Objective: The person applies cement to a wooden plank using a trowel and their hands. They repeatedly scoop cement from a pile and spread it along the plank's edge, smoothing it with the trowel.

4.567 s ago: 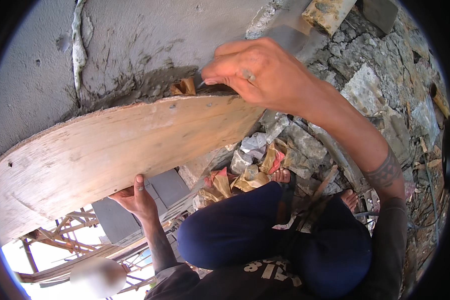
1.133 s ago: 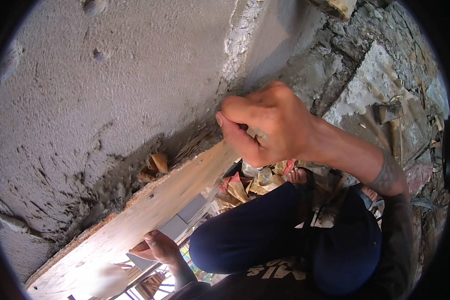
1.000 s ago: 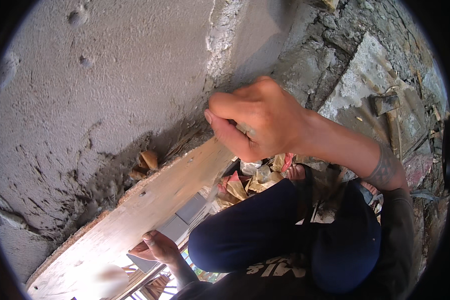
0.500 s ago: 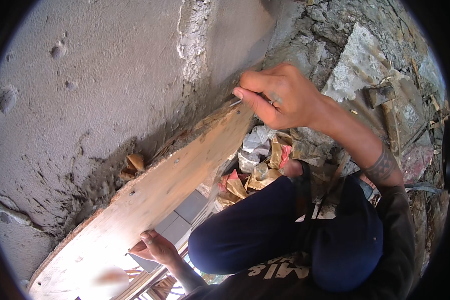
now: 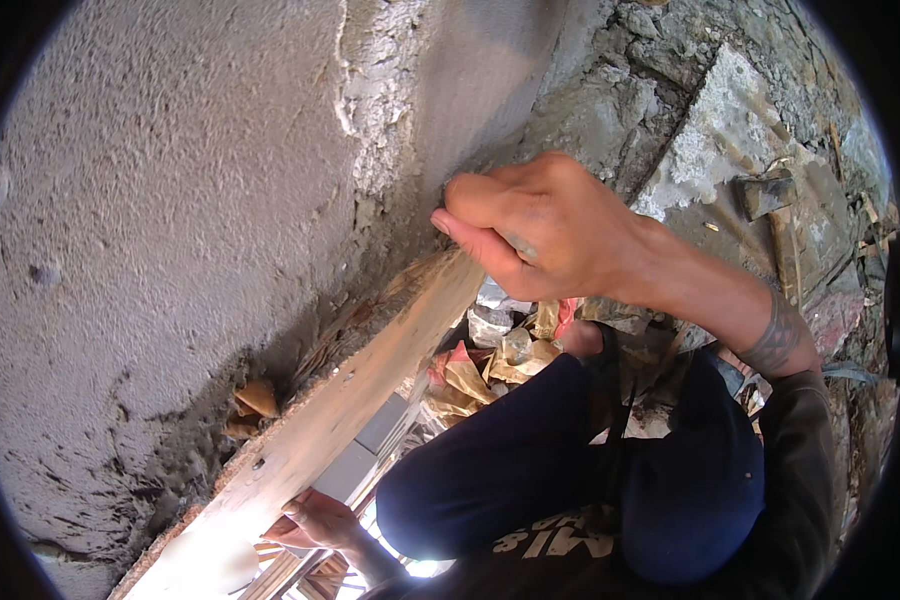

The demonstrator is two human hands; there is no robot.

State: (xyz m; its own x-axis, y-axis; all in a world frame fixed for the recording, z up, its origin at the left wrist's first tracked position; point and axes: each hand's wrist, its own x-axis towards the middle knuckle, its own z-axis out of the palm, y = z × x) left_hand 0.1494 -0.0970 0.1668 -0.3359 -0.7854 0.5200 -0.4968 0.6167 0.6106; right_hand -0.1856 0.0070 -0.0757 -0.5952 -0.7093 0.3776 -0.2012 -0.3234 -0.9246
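Note:
A long wooden board [image 5: 310, 435] runs diagonally beside a grey plastered wall [image 5: 190, 200], its rough edge toward the wall. My left hand [image 5: 315, 522] grips the board's lower edge near its bright near end. At the board's far end is my right hand [image 5: 560, 230], its thumb and bent forefinger pinched together close to the wall. Whatever lies in that pinch is hidden by the fingers. Dark nail heads or holes dot the board's face.
A hammer [image 5: 767, 194] with a wooden handle lies on rubble at the right. Crumpled paper sacking [image 5: 510, 360] sits beyond my knees. A brown scrap [image 5: 257, 398] is lodged between board and wall. Grey blocks [image 5: 370, 440] show beneath the board.
My right hand has shifted slightly left and down, covering the board's far end; the thin pale piece at its fingertips is now hidden. The board appears more edge-on. My left hand keeps its hold.

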